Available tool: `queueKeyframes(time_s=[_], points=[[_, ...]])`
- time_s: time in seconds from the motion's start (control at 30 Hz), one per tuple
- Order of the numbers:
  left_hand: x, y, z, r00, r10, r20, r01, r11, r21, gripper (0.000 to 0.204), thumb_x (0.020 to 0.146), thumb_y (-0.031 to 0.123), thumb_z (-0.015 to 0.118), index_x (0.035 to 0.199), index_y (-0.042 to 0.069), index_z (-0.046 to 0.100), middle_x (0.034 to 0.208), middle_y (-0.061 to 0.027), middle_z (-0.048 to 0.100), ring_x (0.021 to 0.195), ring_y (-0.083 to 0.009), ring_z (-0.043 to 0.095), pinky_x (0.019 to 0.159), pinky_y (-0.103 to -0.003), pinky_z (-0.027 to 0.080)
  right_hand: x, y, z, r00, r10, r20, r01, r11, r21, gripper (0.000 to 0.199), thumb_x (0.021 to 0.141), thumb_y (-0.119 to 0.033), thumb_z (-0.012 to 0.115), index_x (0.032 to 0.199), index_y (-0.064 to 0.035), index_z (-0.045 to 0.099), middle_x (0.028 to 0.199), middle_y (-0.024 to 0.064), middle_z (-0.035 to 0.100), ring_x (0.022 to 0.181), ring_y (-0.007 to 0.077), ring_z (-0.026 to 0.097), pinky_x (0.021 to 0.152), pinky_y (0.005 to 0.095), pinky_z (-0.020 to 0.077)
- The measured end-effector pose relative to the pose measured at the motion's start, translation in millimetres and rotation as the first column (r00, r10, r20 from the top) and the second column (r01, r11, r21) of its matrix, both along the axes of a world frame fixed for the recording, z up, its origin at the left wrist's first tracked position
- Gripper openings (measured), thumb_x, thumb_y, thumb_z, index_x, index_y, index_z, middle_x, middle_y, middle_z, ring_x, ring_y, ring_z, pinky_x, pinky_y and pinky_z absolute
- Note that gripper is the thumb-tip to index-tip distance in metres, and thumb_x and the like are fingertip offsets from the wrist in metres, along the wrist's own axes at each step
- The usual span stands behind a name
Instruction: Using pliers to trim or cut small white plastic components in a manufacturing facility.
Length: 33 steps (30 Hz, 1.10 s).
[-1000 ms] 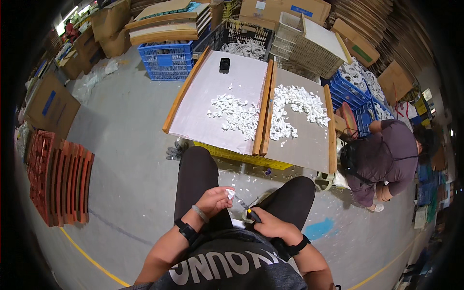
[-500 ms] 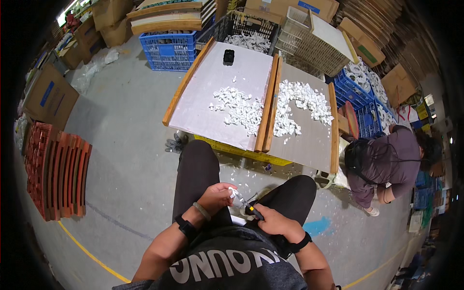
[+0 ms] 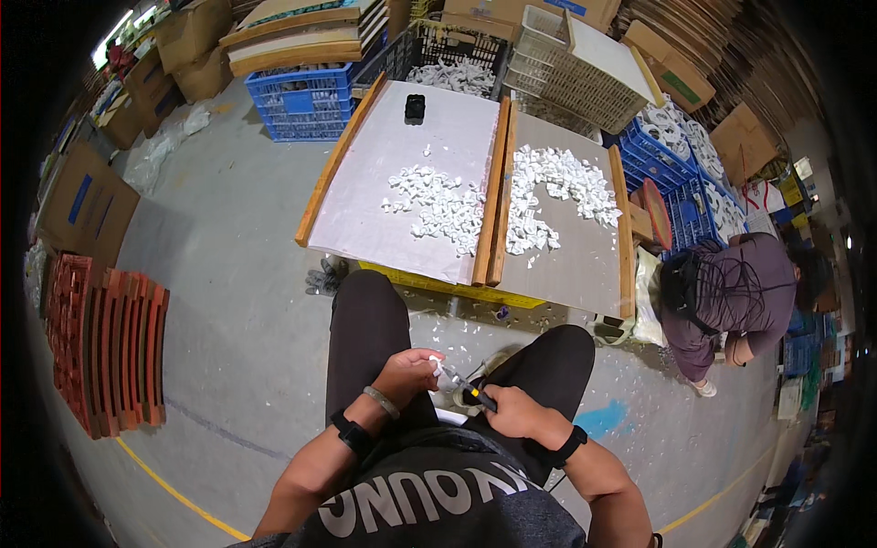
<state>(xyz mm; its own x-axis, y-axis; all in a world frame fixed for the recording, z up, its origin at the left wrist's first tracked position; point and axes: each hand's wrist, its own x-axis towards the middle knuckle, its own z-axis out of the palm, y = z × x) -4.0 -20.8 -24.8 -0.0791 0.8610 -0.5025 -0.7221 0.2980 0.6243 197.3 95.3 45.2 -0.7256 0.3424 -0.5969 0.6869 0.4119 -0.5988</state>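
The left hand [image 3: 406,379] pinches a small white irregular piece [image 3: 436,364] between the legs; the right hand's [image 3: 523,416] fingers wrap a black-and-yellow-handled metal tool [image 3: 475,394], its tip apparently touching the piece.

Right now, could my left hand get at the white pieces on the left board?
Probably yes, perhaps with a forward lean: nothing covers the white pieces on the left board. Your left hand does hold a small white piece, though, so it isn't free.
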Motion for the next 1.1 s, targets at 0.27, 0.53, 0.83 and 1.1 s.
queueKeyframes(time_s=[0.27,0.53,0.83,1.1], points=[[5.6,1.3,-5.3,0.998,0.051,-0.039,-0.053,0.998,-0.041,0.025,0.086,0.005,0.050,0.109,-0.004,0.055,0.092,-0.0097,0.061,0.074,-0.0188,0.059,0.065,-0.032,0.051,3.0,-2.7,-21.2,0.994,0.091,0.060,-0.085,0.992,-0.094,0.042,0.078,-0.018,0.053,0.117,-0.0029,0.051,0.107,0.0259,0.059,0.095,0.0366,0.060,0.080,0.0442,0.0472],[-0.2,-10.1,14.6,0.606,-0.078,-0.792,0.383,0.901,0.203,0.024,0.084,0.009,0.061,0.100,-0.008,0.057,0.100,-0.0270,0.056,0.090,-0.0410,0.054,0.081,-0.042,0.044,-5.1,-7.9,-77.5,0.990,0.044,-0.135,-0.049,0.998,-0.037,0.043,0.073,-0.014,0.053,0.107,0.0120,0.054,0.103,0.0298,0.060,0.096,0.0390,0.060,0.078,0.0451,0.0454],[-1.3,0.0,-1.5,1.000,0.023,0.015,-0.021,0.991,-0.132,0.026,0.087,0.011,0.060,0.103,-0.009,0.056,0.101,-0.0252,0.055,0.091,-0.0366,0.055,0.080,-0.040,0.046,0.4,-5.0,-62.9,0.983,0.054,-0.177,-0.067,0.996,-0.064,0.035,0.081,-0.020,0.055,0.101,0.0080,0.056,0.089,0.0215,0.060,0.083,0.0306,0.059,0.070,0.0410,0.0454],[1.8,-8.0,8.5,0.665,-0.082,-0.742,0.301,0.939,0.166,0.028,0.088,0.012,0.060,0.106,-0.008,0.054,0.103,-0.0244,0.054,0.092,-0.0352,0.054,0.082,-0.037,0.045,10.0,2.4,-44.9,0.992,0.015,-0.128,-0.035,0.988,-0.153,0.046,0.076,-0.012,0.050,0.116,0.0106,0.047,0.111,0.0302,0.056,0.105,0.0398,0.055,0.084,0.0446,0.0425]])
